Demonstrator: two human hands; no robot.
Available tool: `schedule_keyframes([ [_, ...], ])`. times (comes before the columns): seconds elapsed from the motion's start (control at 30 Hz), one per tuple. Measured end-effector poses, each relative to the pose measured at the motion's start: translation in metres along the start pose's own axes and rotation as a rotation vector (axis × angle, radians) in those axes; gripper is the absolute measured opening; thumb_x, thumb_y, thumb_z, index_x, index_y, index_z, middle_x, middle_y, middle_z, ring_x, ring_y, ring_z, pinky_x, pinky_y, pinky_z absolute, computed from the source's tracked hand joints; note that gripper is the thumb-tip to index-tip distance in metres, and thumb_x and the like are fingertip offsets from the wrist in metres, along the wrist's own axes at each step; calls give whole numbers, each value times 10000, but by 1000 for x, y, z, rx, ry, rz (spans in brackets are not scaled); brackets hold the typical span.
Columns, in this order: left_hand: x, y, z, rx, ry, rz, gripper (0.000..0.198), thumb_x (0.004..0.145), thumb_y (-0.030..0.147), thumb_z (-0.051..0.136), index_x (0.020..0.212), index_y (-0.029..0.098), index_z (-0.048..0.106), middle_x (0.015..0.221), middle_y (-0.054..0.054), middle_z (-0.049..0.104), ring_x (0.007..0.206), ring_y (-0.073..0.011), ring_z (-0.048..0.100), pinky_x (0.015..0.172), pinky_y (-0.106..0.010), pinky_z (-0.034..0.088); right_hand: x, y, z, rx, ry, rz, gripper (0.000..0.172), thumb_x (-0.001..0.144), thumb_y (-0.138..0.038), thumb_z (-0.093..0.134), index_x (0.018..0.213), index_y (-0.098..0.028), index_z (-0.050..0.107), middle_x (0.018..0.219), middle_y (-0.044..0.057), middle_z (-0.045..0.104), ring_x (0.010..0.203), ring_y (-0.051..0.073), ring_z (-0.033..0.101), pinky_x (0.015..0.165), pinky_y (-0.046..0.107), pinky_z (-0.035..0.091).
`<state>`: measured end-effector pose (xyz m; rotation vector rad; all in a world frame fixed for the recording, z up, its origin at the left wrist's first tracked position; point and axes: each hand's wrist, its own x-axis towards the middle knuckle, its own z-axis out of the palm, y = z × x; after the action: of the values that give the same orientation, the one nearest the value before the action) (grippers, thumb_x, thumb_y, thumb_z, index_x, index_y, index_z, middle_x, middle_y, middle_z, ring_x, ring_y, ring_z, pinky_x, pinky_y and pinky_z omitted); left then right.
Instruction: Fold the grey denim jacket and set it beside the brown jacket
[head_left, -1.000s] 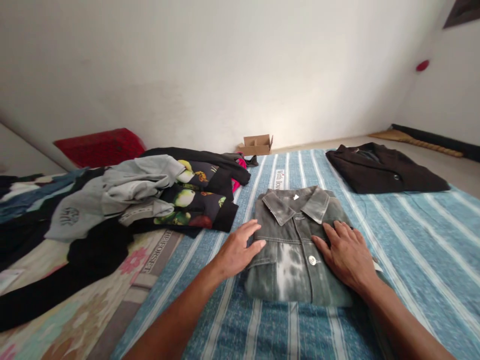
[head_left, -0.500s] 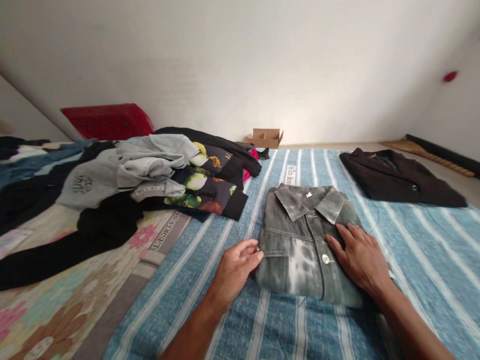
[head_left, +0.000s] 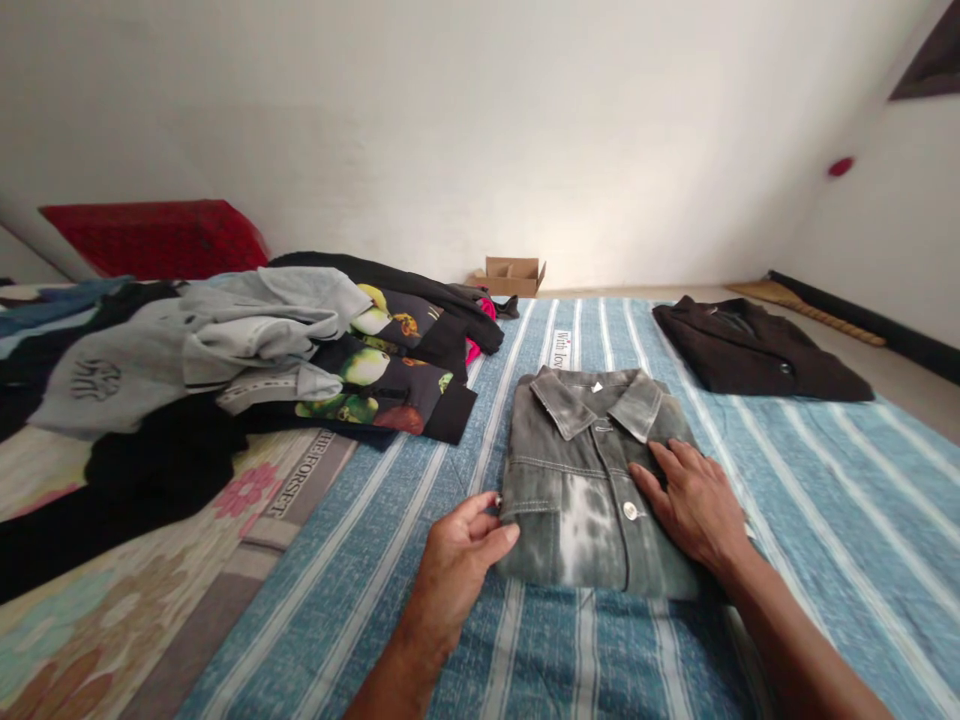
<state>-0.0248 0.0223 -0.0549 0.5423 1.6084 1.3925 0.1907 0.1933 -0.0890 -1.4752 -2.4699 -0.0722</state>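
Observation:
A folded grey-green tie-dye button-up shirt lies collar away from me on a blue striped bedsheet. At its left edge is my left hand, fingers half bent and thumb apart from them, the thumb tip touching the shirt's side. Palm down, my right hand rests on the shirt's right part beside the button, its fingers spread. A white tag shows inside the collar.
Left is a heap of clothes with a grey garment, a fruit-print garment and a black garment. A folded dark garment lies right. Behind are a cardboard box, a red object and the wall.
The view has turned slightly right, so everything appears shifted left. Both hands stay at the folded shirt in nearly the same poses.

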Motion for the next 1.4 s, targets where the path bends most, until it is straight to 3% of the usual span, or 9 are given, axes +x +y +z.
schedule_keyframes([
  [0.17,-2,4,-2,72,-34,3,640,678,357,701,1236,97,524,874,-77,710,843,-228,661,809,-349,480,1,-2,-4,24,-18,20,579,926,-529,290,1254,-132,555,1280,166,529,1214,306,454,1008,455,333],
  [0.4,-5,12,-24,193,-361,33,870,653,219,691,1431,161,306,1130,-112,662,1022,-258,613,919,-397,437,3,0,-3,30,-23,12,579,923,-535,300,1244,-135,567,1266,163,539,1198,310,467,1005,451,341],
  [0.5,-1,8,-31,256,-408,56,902,668,185,659,1461,177,228,1127,-95,657,1023,-246,601,913,-391,433,3,0,-3,30,-13,5,574,924,-531,302,1234,-131,572,1250,162,548,1190,307,473,999,448,350],
  [0.8,-1,1,-31,480,-312,151,891,678,225,638,1465,166,224,920,-31,664,882,-208,590,848,-341,427,1,-2,-5,39,-1,10,559,926,-521,315,1232,-131,573,1255,166,545,1186,312,480,997,461,358],
  [1.1,5,-4,-32,512,-323,158,927,652,204,641,1469,151,205,830,18,635,793,-165,562,801,-302,420,0,-1,-5,20,19,-16,550,928,-515,324,1208,-120,585,1229,168,561,1166,312,499,979,452,385],
  [1.4,-6,-6,-29,549,-273,198,919,645,152,612,1469,181,208,783,58,601,767,-141,552,788,-278,417,1,9,-3,23,51,-69,534,926,-512,352,1171,-106,598,1187,176,587,1099,317,551,940,485,430],
])
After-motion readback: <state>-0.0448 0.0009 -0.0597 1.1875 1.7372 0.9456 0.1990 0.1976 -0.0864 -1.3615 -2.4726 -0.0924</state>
